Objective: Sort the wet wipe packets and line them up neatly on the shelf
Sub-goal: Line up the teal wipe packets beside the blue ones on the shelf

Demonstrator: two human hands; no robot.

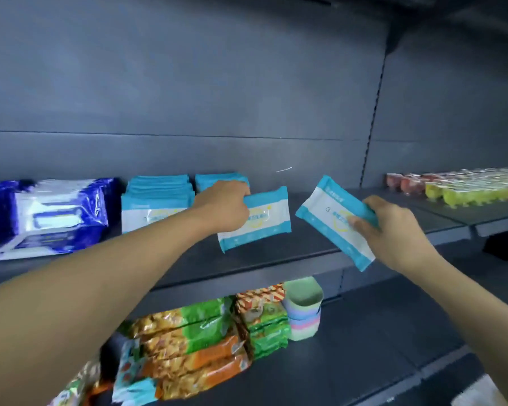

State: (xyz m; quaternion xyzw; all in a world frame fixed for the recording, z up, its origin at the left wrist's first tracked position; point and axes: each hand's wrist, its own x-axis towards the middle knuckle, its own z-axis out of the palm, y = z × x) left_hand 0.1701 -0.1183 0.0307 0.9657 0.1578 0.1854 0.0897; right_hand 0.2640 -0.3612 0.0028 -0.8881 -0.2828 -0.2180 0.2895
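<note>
My left hand [222,208] grips a teal-and-white wet wipe packet [264,221] by its left end, just above the dark shelf [276,259]. My right hand [393,230] holds a second teal-and-white packet [330,215], tilted, over the shelf's front part. Behind my left hand stand two rows of the same teal packets: one row [156,200] at the left and another row [217,180] partly hidden by my hand. Large blue-and-white wipe packs [50,215] lie at the far left of the shelf.
Red and yellow jelly cups [458,186] fill the neighbouring shelf at the right. On the lower shelf lie green and orange snack bags [188,341] and a stack of pastel cups [304,309]. The shelf's grey back wall rises behind everything.
</note>
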